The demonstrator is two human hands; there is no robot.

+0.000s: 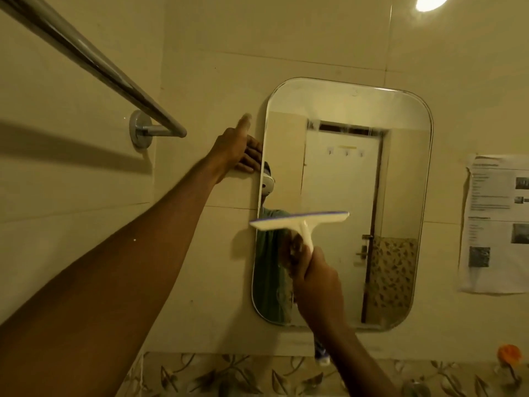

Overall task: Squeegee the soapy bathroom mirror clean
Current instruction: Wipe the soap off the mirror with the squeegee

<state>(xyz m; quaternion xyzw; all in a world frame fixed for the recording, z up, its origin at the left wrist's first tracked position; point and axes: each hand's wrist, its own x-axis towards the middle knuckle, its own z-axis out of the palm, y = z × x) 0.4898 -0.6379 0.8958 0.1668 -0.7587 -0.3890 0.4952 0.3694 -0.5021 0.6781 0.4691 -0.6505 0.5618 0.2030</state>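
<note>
A rounded rectangular mirror (400, 196) hangs on the beige tiled wall and reflects a white door. My right hand (317, 285) grips the handle of a white squeegee (300, 220), whose blue-edged blade lies roughly level across the mirror's lower left part, overhanging its left edge. My left hand (239, 149) rests flat on the wall at the mirror's upper left edge, fingers spread, index finger pointing upward. A faint line of droplets shows near the top of the reflected door.
A chrome towel bar (94, 63) juts out at the upper left, near my left arm. A printed paper sheet (498, 222) is stuck to the wall to the right of the mirror. Floral tiles (229, 376) run below, with an orange object (509, 353) at the lower right.
</note>
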